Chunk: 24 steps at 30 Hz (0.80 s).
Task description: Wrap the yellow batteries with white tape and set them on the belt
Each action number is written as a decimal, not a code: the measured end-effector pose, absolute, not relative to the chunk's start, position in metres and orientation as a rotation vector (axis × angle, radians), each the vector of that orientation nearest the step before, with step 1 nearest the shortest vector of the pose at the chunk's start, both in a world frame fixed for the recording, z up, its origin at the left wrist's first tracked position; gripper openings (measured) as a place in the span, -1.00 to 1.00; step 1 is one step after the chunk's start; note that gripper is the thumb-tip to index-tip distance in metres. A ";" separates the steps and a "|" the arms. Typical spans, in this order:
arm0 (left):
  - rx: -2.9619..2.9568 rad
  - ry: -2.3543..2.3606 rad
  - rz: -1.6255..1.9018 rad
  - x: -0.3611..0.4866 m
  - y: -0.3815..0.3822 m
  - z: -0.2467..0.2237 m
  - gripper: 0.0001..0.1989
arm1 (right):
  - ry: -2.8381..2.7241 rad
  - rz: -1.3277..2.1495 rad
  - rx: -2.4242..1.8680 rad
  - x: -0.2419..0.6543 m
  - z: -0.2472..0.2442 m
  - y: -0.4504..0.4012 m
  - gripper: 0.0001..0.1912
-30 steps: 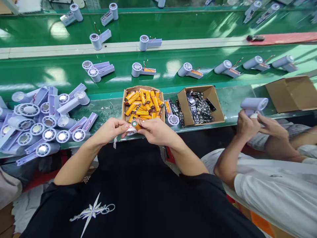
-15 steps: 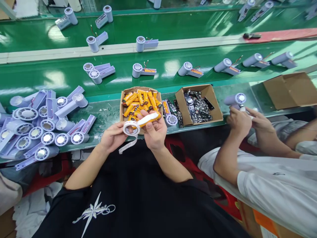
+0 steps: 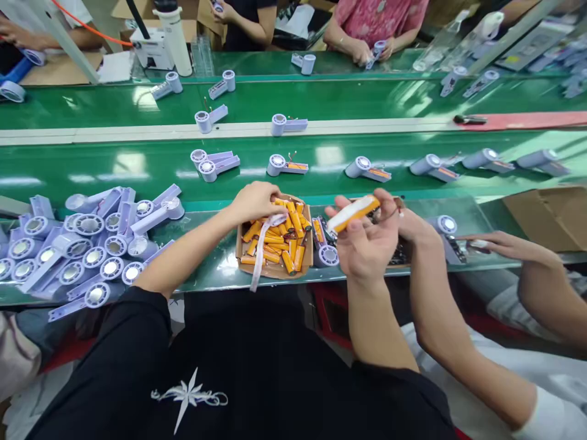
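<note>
My left hand (image 3: pixel 259 200) reaches down into a cardboard box (image 3: pixel 241 264) of orange battery cells (image 3: pixel 274 241), its fingers curled; what they grip is hidden. From beneath that hand a strip of white tape (image 3: pixel 258 263) hangs over the box's front edge. The tape roll itself does not show clearly. My right hand (image 3: pixel 369 241), palm up to the right of the box, holds an orange battery (image 3: pixel 358 214) between thumb and fingers. A white strip covers the upper side of this battery.
Lilac fan housings (image 3: pixel 89 226) are piled at left; others stand on the green conveyor (image 3: pixel 156 174). A co-worker's hand (image 3: pixel 415 226) is close behind my right hand, over a box of circuit boards. An open cardboard box (image 3: pixel 550 220) lies at right. More people sit across the line.
My hands have parted: the left moved over the battery box, the right moved right with the battery. The tape roll is off the battery. The view has tilted up; the co-worker's hand reached closer.
</note>
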<state>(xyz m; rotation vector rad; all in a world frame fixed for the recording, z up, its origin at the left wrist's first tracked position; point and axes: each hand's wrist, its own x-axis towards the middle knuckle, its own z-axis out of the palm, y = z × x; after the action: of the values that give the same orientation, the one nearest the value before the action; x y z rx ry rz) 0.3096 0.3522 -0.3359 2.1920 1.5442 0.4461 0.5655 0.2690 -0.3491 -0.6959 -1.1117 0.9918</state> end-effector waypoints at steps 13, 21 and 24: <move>2.652 1.840 -0.233 0.162 0.438 -0.384 -0.61 | -1.485 1.081 -0.638 0.516 -0.348 0.379 -0.54; 2.330 1.957 -0.297 0.156 0.455 -0.376 -0.71 | -2.008 1.225 -0.740 0.405 -0.374 0.488 -0.52; 2.315 1.857 -0.304 0.147 0.465 -0.367 -0.77 | -2.200 1.161 -0.805 0.381 -0.389 0.497 -0.49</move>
<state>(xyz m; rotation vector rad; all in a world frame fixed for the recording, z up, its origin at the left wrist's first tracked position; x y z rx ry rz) 0.1467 0.4646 -0.3672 2.3149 1.8569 -0.3038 0.3810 0.4967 -0.3887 -0.8053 -2.2000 1.1606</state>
